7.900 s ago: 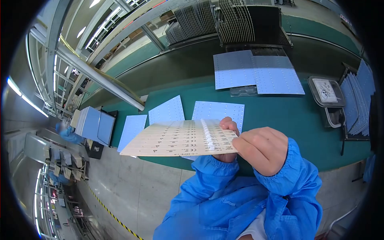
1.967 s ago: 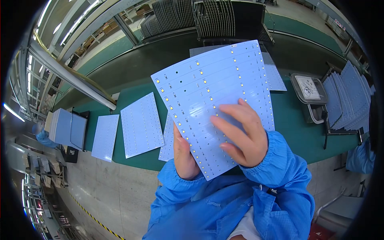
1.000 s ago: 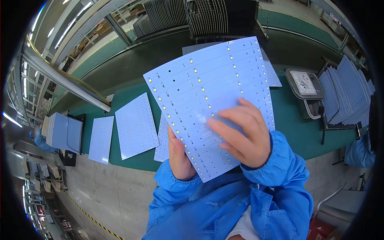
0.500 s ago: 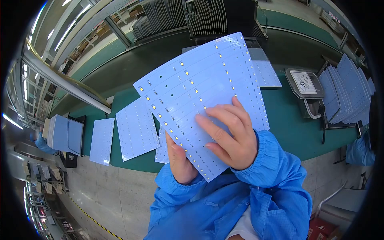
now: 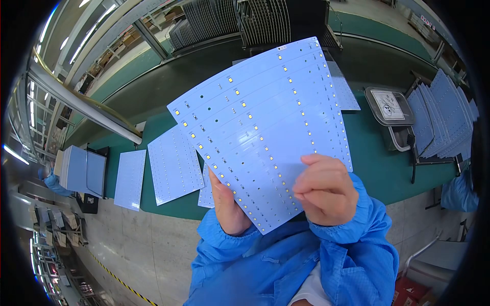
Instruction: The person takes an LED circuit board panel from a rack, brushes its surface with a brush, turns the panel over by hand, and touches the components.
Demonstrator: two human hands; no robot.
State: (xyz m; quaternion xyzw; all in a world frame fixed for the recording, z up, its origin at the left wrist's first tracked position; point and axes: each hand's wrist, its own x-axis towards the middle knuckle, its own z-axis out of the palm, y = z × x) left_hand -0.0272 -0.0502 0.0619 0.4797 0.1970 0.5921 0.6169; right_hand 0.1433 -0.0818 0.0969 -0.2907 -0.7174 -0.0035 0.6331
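A large white circuit board (image 5: 255, 127) with rows of small yellow components is raised and tilted before me. My left hand (image 5: 230, 206) grips its lower left edge, the thumb showing and the other fingers hidden behind it. Over the lower right part of the board is my right hand (image 5: 327, 191), its fingers curled together; whether anything small is between them cannot be made out. Flat on the green table lie more boards, one (image 5: 176, 164) just left of the held board and a narrower one (image 5: 129, 178) farther left.
Upright boards (image 5: 441, 120) stand in a rack at the right, beside a clear-lidded box (image 5: 389, 107). Black slotted racks (image 5: 265, 23) are at the back. A board stack (image 5: 81, 171) stands left, near another person's blue sleeve (image 5: 55, 184). A metal post (image 5: 87, 104) slants across the left.
My right hand has moved down and right across the board, and its spread fingers have curled in. The held board has shifted and turned slightly, its right side now farther right.
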